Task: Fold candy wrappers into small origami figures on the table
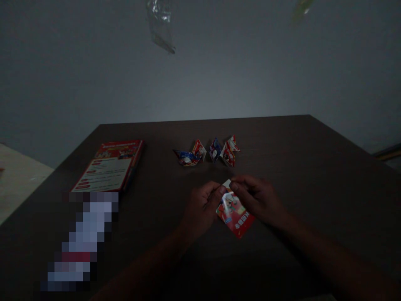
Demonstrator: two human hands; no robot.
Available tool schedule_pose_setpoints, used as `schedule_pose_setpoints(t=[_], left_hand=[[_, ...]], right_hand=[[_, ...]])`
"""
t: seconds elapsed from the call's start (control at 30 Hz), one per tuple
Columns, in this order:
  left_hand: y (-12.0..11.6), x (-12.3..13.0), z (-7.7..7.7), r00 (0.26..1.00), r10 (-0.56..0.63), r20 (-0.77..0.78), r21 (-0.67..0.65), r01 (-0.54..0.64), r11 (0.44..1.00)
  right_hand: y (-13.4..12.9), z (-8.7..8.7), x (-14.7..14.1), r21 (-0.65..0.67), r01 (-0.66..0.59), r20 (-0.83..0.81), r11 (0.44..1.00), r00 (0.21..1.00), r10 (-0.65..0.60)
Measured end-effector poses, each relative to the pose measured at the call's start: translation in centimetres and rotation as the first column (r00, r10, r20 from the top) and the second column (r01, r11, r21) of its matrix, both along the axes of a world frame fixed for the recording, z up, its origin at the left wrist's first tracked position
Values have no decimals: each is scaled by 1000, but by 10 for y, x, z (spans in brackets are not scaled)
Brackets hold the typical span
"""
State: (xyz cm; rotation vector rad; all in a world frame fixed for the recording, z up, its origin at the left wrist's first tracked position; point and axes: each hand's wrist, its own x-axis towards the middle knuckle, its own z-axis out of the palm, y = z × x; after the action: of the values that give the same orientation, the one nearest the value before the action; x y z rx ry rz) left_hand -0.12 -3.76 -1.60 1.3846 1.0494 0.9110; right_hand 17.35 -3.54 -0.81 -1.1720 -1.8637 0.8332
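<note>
A square of red printed glossy paper (239, 223), with a cartoon figure and white lettering, is held between my two hands over the table. My left hand (203, 200) pinches its upper left edge, thumb on top. At the top corner, near a small white patch, my right hand (255, 194) grips the paper with thumb and fingers. Beyond my hands stand two folded paper pieces in red and blue: one on the left (191, 155), the other on the right (224, 151). The fingers under the paper are hidden.
On the left of the dark table (282, 142) lies a stack of printed red and white leaflets (108, 167). A pixelated patch covers the area in front of it. Behind the table rises a grey wall (234, 75), with a clear plastic piece (161, 27) on it.
</note>
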Motion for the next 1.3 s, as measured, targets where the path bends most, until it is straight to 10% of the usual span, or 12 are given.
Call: schedule_pose_setpoints(t=[0.4, 1.3], left_hand=[[-3, 3, 1, 999, -34, 40, -5, 35, 999], [-2, 6, -6, 969, -118, 219, -109, 144, 984]], right_hand=[[-6, 8, -5, 131, 60, 29, 990, 998, -64], [-4, -4, -6, -58, 278, -195, 959, 939, -284]])
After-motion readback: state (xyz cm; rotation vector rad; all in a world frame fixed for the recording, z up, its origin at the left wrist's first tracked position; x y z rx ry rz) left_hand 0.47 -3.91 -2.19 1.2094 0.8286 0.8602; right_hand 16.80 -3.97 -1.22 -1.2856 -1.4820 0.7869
